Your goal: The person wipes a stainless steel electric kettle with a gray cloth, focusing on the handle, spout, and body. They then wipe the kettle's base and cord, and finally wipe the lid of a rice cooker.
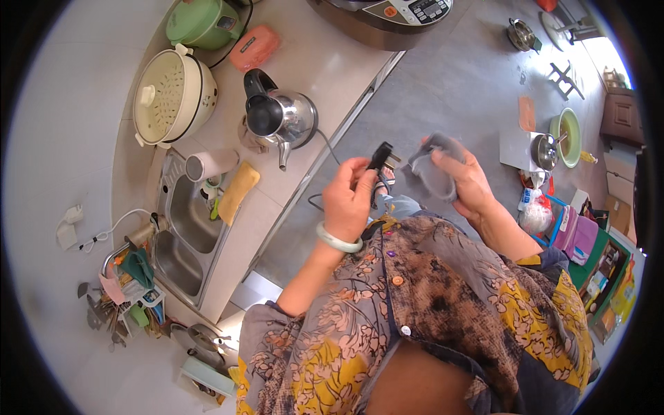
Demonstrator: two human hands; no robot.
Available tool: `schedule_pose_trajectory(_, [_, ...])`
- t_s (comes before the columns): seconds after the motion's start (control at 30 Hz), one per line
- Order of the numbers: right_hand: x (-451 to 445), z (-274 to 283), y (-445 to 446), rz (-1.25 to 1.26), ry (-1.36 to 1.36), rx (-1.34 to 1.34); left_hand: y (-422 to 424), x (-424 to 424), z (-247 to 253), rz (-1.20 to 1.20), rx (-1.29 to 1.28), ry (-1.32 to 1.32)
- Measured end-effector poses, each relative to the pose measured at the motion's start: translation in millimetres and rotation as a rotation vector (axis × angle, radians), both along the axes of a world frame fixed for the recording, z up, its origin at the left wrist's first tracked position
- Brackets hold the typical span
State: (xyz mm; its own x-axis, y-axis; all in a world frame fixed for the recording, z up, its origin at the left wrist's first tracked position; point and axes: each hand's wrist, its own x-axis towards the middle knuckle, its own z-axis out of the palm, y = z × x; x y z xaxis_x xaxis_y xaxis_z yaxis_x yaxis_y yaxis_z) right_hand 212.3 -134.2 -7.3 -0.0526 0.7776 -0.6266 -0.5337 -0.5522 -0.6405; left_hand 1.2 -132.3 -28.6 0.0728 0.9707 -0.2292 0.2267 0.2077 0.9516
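Observation:
Between its thumb and fingers my left hand [350, 194] grips a black power plug [381, 155], its metal prongs pointing toward my right hand. A bangle circles the left wrist. My right hand [469, 179] holds a bunched grey cloth [436, 166], blurred, a short gap away from the plug. Dark cord hangs below my left hand, and a cord also runs from the base of the steel electric kettle [293, 114] on the counter; their full connection is partly hidden. The kettle stands upright with its spout toward me.
A double-bowl steel sink [194, 212] is set in the counter [306, 166], with a yellow cloth [238, 192] on its edge. Beyond the kettle stand a cream steamer pot [174, 98], a green cooker [205, 23] and a multicooker [384, 26]. A green basin [568, 137] is at the right.

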Motion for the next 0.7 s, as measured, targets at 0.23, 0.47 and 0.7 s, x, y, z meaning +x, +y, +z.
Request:
schedule_pose_trajectory(0.23, [11.8,-39.6,3.2,-0.119,0.104,-0.204,0.5,-16.5,0.4,0.154,-0.273,-0.374])
schedule_pose_trajectory(0.47, [2.6,-76.4,-3.4,-0.039,0.328,-0.165,0.3,-71.1,19.8,0.46,-0.312,-0.252])
schedule_pose_trajectory(0.7, [-49.1,-63.9,49.0,0.203,-0.23,0.07,12.0,-107.8,-20.8,0.681,-0.114,-0.11])
